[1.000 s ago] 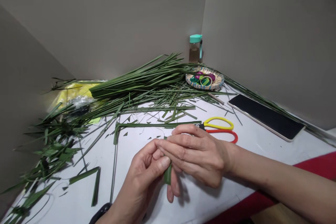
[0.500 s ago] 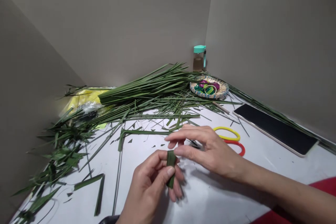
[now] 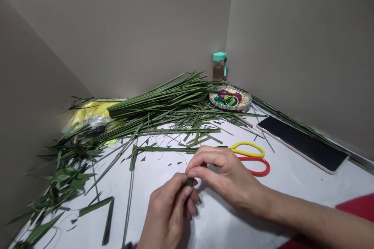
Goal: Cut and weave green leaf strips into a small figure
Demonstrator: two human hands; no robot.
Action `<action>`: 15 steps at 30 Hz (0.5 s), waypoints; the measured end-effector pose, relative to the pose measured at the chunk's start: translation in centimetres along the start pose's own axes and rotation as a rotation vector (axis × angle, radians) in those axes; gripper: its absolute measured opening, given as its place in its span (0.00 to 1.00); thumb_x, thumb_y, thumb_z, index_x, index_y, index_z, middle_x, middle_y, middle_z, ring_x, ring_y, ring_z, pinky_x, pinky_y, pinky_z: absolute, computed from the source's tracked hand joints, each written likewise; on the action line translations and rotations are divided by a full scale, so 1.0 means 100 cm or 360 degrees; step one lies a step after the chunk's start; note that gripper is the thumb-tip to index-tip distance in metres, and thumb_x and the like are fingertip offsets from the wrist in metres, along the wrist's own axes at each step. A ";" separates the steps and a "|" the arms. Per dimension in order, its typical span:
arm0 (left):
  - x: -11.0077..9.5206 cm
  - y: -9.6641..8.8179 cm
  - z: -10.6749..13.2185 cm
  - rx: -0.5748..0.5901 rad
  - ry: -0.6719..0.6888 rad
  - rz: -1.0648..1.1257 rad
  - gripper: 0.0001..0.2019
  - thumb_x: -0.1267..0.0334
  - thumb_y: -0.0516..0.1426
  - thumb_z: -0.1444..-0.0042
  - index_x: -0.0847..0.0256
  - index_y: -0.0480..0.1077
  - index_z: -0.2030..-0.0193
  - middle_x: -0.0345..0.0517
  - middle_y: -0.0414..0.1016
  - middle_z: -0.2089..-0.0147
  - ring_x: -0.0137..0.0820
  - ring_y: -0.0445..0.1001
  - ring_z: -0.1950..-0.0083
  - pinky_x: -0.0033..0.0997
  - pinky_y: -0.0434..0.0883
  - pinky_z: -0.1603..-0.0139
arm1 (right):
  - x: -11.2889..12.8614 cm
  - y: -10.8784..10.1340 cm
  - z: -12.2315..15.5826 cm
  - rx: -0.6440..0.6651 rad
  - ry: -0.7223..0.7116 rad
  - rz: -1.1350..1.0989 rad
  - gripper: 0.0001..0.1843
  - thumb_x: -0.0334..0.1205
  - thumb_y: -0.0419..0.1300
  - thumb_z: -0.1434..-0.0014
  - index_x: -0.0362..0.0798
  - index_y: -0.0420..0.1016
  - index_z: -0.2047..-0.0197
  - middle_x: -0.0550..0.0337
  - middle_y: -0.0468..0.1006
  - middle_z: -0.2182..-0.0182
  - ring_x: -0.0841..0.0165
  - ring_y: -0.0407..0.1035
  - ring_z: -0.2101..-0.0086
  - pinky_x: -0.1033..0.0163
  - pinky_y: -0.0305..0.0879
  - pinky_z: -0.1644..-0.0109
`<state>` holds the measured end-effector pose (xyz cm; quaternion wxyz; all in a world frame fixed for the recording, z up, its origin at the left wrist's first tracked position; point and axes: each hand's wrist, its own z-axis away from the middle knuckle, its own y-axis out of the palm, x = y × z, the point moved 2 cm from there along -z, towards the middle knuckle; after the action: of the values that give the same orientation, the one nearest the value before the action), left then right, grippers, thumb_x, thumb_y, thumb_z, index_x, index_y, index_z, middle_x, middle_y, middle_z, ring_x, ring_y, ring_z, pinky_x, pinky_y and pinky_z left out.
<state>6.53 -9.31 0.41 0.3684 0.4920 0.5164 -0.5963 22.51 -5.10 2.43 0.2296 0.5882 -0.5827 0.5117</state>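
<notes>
Leaf strip (image 3: 189,182), left hand (image 3: 167,207) curled round, right hand (image 3: 224,177) pinching.

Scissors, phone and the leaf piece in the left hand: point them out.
Scissors (image 3: 253,158), head view: upper bar of the red handle loop.
Phone (image 3: 303,144), head view: middle of the dark screen.
Leaf piece (image 3: 189,182), head view: its exposed upper part.

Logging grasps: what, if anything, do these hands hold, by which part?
The left hand pinches a narrow green leaf strip near its upper end; right hand: unclear.
</notes>
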 end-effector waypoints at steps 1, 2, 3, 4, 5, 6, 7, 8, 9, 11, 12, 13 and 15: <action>0.002 0.000 0.000 0.0035 -0.0057 0.0034 0.13 0.55 0.55 0.35 0.57 0.71 0.69 0.38 0.71 0.76 0.28 0.68 0.76 0.25 0.66 0.71 | 0.000 0.001 0.000 -0.0015 0.0000 0.0008 0.07 0.29 0.64 0.40 0.46 0.81 0.69 0.64 0.78 0.72 0.73 0.72 0.69 0.68 0.64 0.62; 0.004 0.000 0.000 0.0078 -0.0126 0.0080 0.14 0.53 0.54 0.35 0.57 0.70 0.69 0.38 0.70 0.77 0.28 0.66 0.77 0.25 0.65 0.73 | 0.000 0.002 0.000 -0.0026 0.0002 0.0007 0.07 0.29 0.64 0.40 0.46 0.81 0.69 0.64 0.78 0.73 0.72 0.72 0.69 0.68 0.64 0.62; 0.006 0.000 0.000 0.0116 -0.0194 0.0116 0.16 0.51 0.53 0.35 0.57 0.69 0.70 0.37 0.69 0.78 0.27 0.65 0.78 0.25 0.64 0.75 | 0.000 0.004 0.001 -0.0034 0.0013 -0.0002 0.07 0.29 0.64 0.40 0.47 0.81 0.69 0.64 0.78 0.73 0.72 0.71 0.69 0.68 0.64 0.62; 0.008 0.000 0.000 0.0135 -0.0246 0.0130 0.17 0.50 0.52 0.35 0.57 0.68 0.70 0.37 0.67 0.79 0.27 0.64 0.79 0.25 0.63 0.76 | 0.000 0.005 0.002 -0.0036 0.0033 -0.0016 0.07 0.30 0.64 0.40 0.47 0.81 0.69 0.64 0.78 0.73 0.72 0.71 0.69 0.68 0.64 0.63; 0.009 0.000 -0.001 0.0136 -0.0270 0.0115 0.18 0.49 0.52 0.34 0.57 0.67 0.71 0.36 0.66 0.80 0.27 0.62 0.79 0.25 0.61 0.77 | -0.001 0.006 0.002 -0.0041 0.0057 -0.0032 0.07 0.31 0.64 0.40 0.47 0.82 0.69 0.64 0.78 0.73 0.72 0.71 0.70 0.68 0.64 0.63; 0.009 -0.001 -0.001 0.0112 -0.0264 0.0069 0.19 0.49 0.52 0.35 0.57 0.67 0.72 0.36 0.65 0.80 0.27 0.61 0.80 0.25 0.60 0.77 | -0.001 0.007 0.003 -0.0053 0.0080 -0.0046 0.07 0.31 0.64 0.40 0.47 0.82 0.69 0.64 0.78 0.73 0.72 0.71 0.70 0.68 0.64 0.64; 0.008 -0.001 -0.001 0.0070 -0.0232 0.0002 0.19 0.49 0.52 0.35 0.57 0.67 0.73 0.36 0.64 0.80 0.27 0.61 0.79 0.25 0.59 0.77 | -0.002 0.008 0.004 -0.0069 0.0097 -0.0057 0.07 0.31 0.65 0.40 0.47 0.82 0.69 0.64 0.78 0.73 0.71 0.71 0.70 0.67 0.64 0.64; 0.007 -0.002 -0.002 0.0012 -0.0186 -0.0068 0.19 0.50 0.52 0.35 0.58 0.67 0.74 0.37 0.64 0.80 0.27 0.61 0.79 0.25 0.58 0.77 | -0.002 0.009 0.005 -0.0094 0.0111 -0.0063 0.07 0.31 0.65 0.41 0.47 0.82 0.70 0.63 0.78 0.73 0.71 0.71 0.70 0.67 0.64 0.64; 0.006 -0.002 -0.002 -0.0050 -0.0135 -0.0129 0.19 0.50 0.53 0.35 0.58 0.67 0.75 0.37 0.65 0.79 0.27 0.62 0.78 0.25 0.58 0.76 | -0.002 0.009 0.005 -0.0123 0.0121 -0.0065 0.07 0.30 0.65 0.41 0.47 0.81 0.70 0.63 0.79 0.73 0.71 0.71 0.70 0.67 0.64 0.63; 0.002 -0.003 -0.001 -0.0140 -0.0059 -0.0206 0.18 0.52 0.54 0.36 0.57 0.69 0.75 0.37 0.67 0.79 0.27 0.63 0.78 0.25 0.58 0.75 | -0.002 0.010 0.006 -0.0177 0.0134 -0.0067 0.08 0.29 0.64 0.42 0.47 0.81 0.71 0.64 0.78 0.74 0.71 0.71 0.70 0.67 0.63 0.63; 0.001 -0.003 -0.001 -0.0154 -0.0044 -0.0216 0.18 0.52 0.55 0.36 0.57 0.69 0.75 0.37 0.67 0.79 0.27 0.63 0.78 0.25 0.59 0.74 | -0.002 0.010 0.006 -0.0188 0.0153 -0.0077 0.08 0.29 0.64 0.42 0.47 0.80 0.72 0.64 0.78 0.75 0.71 0.70 0.71 0.67 0.63 0.63; 0.000 -0.003 -0.001 -0.0145 -0.0042 -0.0207 0.18 0.52 0.55 0.36 0.57 0.70 0.75 0.37 0.67 0.81 0.27 0.64 0.79 0.25 0.60 0.73 | -0.002 0.011 0.006 -0.0187 0.0184 -0.0097 0.08 0.30 0.64 0.42 0.47 0.80 0.72 0.64 0.78 0.75 0.71 0.70 0.71 0.67 0.63 0.64; -0.001 -0.004 -0.001 -0.0086 -0.0057 -0.0155 0.19 0.52 0.54 0.36 0.57 0.71 0.76 0.37 0.68 0.82 0.28 0.66 0.80 0.26 0.63 0.71 | -0.001 0.011 0.005 -0.0153 0.0247 -0.0154 0.07 0.30 0.65 0.42 0.47 0.80 0.72 0.64 0.79 0.74 0.71 0.71 0.70 0.67 0.64 0.64</action>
<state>6.19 -9.12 0.64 0.3612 0.4453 0.5492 -0.6080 21.68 -5.72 1.85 0.3265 0.5624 -0.5580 0.5155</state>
